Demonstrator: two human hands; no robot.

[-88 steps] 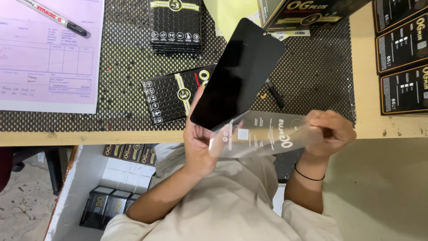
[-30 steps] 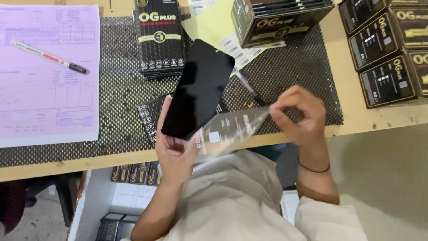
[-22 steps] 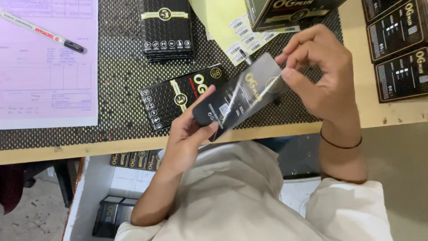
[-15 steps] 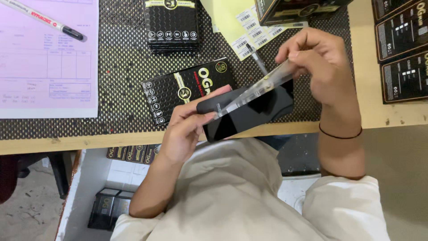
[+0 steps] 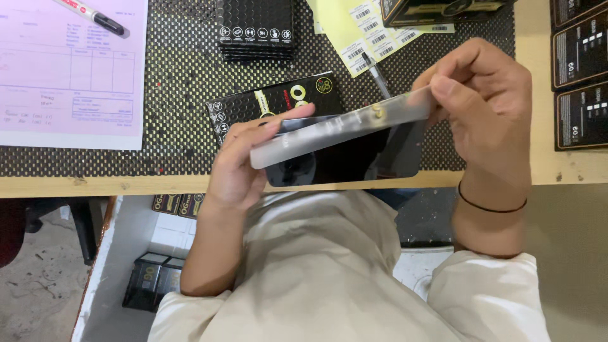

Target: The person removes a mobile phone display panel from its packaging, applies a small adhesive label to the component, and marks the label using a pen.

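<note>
— What did your right hand (image 5: 484, 104) hold?
— You pinched one end of the clear sleeve (image 5: 342, 126) with bent fingers, wrist turned in.
— And your left hand (image 5: 244, 161)?
— It curled around the other end and the black glass sheet (image 5: 354, 161), thumb on top.
— Where were they?
— Between your hands, just above the worktop (image 5: 570, 168) edge.

A packing workbench: stacked black product boxes (image 5: 254, 28), barcode label sheets (image 5: 367, 28), a pink invoice form (image 5: 69, 69).

left hand (image 5: 237, 168) grips black glass panel (image 5: 354, 158); right hand (image 5: 484, 104) pinches clear sleeve (image 5: 335, 130) over it.
</note>
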